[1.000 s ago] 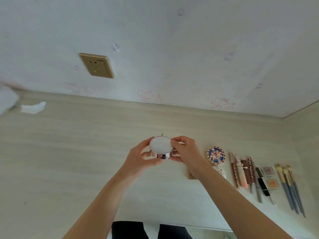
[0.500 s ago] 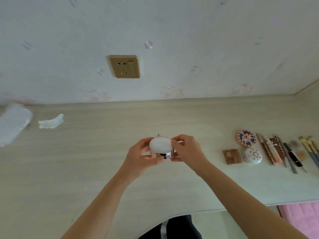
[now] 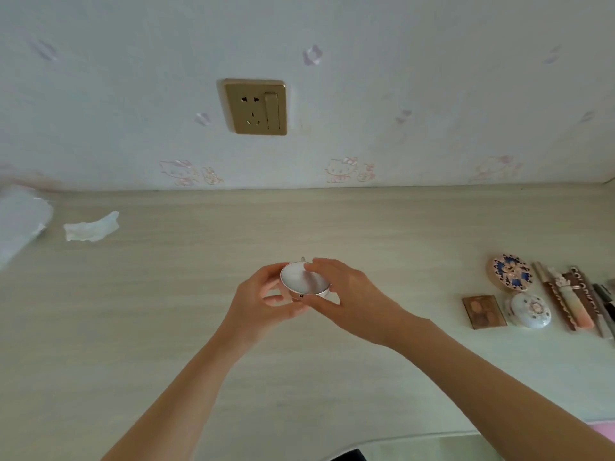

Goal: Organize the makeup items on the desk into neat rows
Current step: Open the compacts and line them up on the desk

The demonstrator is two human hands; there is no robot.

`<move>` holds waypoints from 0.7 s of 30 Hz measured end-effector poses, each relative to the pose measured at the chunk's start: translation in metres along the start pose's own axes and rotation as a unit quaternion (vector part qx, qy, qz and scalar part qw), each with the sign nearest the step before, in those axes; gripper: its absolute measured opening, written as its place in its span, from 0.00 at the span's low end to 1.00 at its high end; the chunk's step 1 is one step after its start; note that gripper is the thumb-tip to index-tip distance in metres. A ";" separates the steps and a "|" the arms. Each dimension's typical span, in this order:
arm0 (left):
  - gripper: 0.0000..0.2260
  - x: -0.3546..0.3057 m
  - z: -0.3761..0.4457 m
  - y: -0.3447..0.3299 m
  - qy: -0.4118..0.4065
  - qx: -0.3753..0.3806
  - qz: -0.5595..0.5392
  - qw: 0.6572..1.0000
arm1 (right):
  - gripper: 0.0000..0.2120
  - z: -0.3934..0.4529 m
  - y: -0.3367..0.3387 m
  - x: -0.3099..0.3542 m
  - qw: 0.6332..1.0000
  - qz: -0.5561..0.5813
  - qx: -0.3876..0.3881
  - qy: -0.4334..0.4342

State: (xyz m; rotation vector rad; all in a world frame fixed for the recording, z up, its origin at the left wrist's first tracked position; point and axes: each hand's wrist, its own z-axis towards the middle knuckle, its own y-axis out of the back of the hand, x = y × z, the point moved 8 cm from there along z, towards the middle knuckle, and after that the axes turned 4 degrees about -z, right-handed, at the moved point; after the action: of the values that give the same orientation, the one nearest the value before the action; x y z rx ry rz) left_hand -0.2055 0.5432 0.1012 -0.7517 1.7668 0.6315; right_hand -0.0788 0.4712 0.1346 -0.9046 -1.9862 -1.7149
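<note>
gold wall socket, crumpled tissue, cartoon-cat wallpaper

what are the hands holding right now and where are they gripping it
Both hands hold a round silver compact: left hand grips its left rim, right hand its right rim and top edge.

Pale wood desk, wallpapered wall, gold socket

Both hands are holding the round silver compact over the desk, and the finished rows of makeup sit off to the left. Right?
Not quite. The head view shows the left hand and right hand holding the round silver compact over the desk, but the rows of makeup sit off to the right, not the left.
</note>
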 end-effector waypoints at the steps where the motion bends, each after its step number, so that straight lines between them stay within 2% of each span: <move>1: 0.27 0.004 0.003 0.000 -0.009 -0.001 -0.002 1.000 | 0.26 0.003 -0.001 -0.002 1.000 -0.004 -0.008 0.013; 11: 0.34 0.032 0.023 -0.002 -0.100 0.000 0.001 0.995 | 0.23 0.011 -0.013 -0.029 0.992 0.085 -0.078 0.055; 21: 0.32 0.044 0.016 -0.014 -0.189 0.020 0.111 0.975 | 0.31 0.005 -0.039 -0.047 0.986 -0.056 -0.098 0.121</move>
State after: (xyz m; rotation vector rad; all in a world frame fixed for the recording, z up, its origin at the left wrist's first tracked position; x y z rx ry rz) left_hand -0.1954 0.5378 0.0538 -0.3751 1.5144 0.8271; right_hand -0.0696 0.4632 0.0744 -0.6194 -1.7623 -2.0055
